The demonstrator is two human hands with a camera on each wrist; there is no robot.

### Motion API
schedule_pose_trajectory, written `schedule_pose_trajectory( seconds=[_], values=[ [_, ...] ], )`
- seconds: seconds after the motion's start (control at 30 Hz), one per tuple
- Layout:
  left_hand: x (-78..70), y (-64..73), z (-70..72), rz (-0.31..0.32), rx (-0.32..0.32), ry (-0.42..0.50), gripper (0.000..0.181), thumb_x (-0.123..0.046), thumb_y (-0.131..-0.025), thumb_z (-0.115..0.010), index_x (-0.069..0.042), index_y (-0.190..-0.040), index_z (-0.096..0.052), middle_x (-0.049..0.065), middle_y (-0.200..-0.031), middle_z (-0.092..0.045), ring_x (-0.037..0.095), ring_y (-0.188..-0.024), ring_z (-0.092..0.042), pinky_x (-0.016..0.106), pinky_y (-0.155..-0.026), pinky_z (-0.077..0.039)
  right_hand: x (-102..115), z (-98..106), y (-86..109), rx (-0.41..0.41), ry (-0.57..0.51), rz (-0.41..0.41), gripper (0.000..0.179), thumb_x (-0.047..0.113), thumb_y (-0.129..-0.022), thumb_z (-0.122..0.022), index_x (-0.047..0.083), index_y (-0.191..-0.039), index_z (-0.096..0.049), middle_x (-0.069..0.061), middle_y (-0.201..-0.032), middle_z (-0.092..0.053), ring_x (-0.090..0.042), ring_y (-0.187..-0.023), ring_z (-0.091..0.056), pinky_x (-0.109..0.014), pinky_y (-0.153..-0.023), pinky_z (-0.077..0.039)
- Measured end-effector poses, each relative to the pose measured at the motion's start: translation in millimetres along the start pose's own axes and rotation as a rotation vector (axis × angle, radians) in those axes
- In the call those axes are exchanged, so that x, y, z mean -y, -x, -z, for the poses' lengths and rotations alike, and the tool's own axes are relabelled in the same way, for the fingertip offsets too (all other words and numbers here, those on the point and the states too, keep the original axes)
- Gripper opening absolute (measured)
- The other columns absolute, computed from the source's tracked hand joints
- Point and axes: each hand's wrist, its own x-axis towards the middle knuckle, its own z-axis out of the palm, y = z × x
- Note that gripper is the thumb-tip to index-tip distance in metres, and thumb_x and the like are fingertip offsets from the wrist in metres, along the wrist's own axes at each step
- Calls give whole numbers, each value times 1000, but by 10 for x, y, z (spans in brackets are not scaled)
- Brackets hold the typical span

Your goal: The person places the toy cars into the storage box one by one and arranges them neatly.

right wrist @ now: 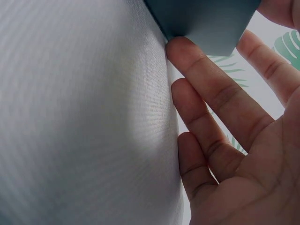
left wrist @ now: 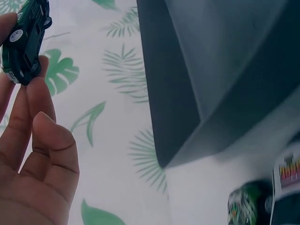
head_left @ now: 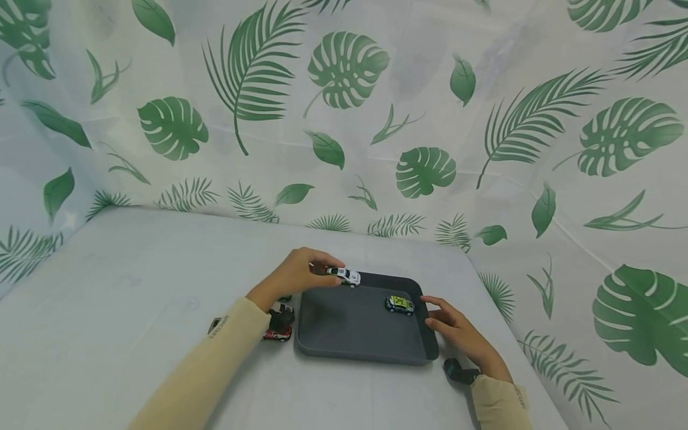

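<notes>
My left hand (head_left: 301, 272) pinches a small white toy car (head_left: 344, 276) over the far left part of a dark grey tray (head_left: 355, 358). The left wrist view shows the toy car's dark underside and wheels (left wrist: 28, 44) between thumb and fingers. Inside the tray, near its right wall, stands a yellow, green and blue toy car (head_left: 399, 304). Against the tray's right side rests my right hand (head_left: 457, 331), its fingers loosely extended. In the right wrist view, those fingertips (right wrist: 183, 49) are at the tray's outer wall and the white cloth.
Left of the tray, several toy cars (head_left: 276, 333) are grouped on the white tablecloth (head_left: 161, 286), partly hidden behind the left sleeve. A dark wrist camera (head_left: 459, 371) sits at the right wrist. A leaf-patterned curtain (head_left: 344, 131) stands behind the table and along its sides.
</notes>
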Motion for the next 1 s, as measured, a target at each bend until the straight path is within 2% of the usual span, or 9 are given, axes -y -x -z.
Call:
schedule_pose_trajectory(
  seconds=[0.23,0.57,0.73,1.0],
  values=[
    [-8,-114,-111,-11,0,21,36,-23,-97,-85,-9,-130,-80,1,-118,-78,13,-91,-64,32,-80,-55,-11,7,-3,1,-6,3,59,17,-110,-63,3,-163,-41,-36,-153,-52,-51,-134,-59,-74,-111,-43],
    [-43,-244,-262,-43,14,-6,35,-22,-97,-85,-9,-129,-80,2,-117,-78,9,-95,-63,30,-89,-57,-17,7,2,3,-4,2,58,17,-110,-63,3,-163,-41,-36,-153,-52,-51,-135,-59,-72,-111,-44],
    [-27,-304,-329,-49,20,-6,34,-21,-97,-85,-8,-128,-80,3,-114,-78,10,-93,-63,32,-88,-57,-17,6,-4,2,-1,-14,59,19,-111,-63,4,-163,-41,-35,-152,-54,-49,-134,-60,-72,-111,-44],
    [-52,-422,-467,-25,60,-43,33,-22,-96,-86,-11,-127,-82,0,-113,-79,7,-95,-67,30,-92,-57,-10,5,-10,-2,-9,-28,59,19,-111,-63,5,-163,-42,-34,-151,-55,-49,-134,-60,-74,-112,-42]
  ],
)
